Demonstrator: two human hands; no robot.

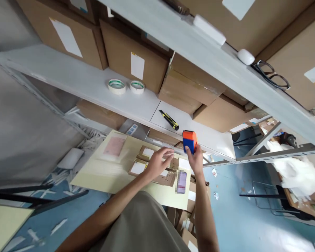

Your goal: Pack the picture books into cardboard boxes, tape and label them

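My right hand [195, 159] grips an orange-and-blue tape dispenser [189, 141], held upright at the shelf's front edge. My left hand [160, 161] hovers over small cardboard boxes [138, 168] with white labels; its fingers are curved, the thumb stands apart, and nothing shows between them. Those boxes lie on a pale yellow tabletop [94, 175], partly hidden by my left hand and forearm. A phone [182, 182] with a lit screen lies on the table right of the boxes. On the shelf behind the dispenser rests a yellow-and-black utility knife [169, 120].
Two tape rolls, one larger [117, 86] and one smaller [137, 86], sit on the grey shelf [76, 71]. Large cartons [136, 49] line its back. Glasses [273, 74] and a white mouse [246, 56] lie on the upper shelf. A pink sheet [114, 146] is at the table's left.
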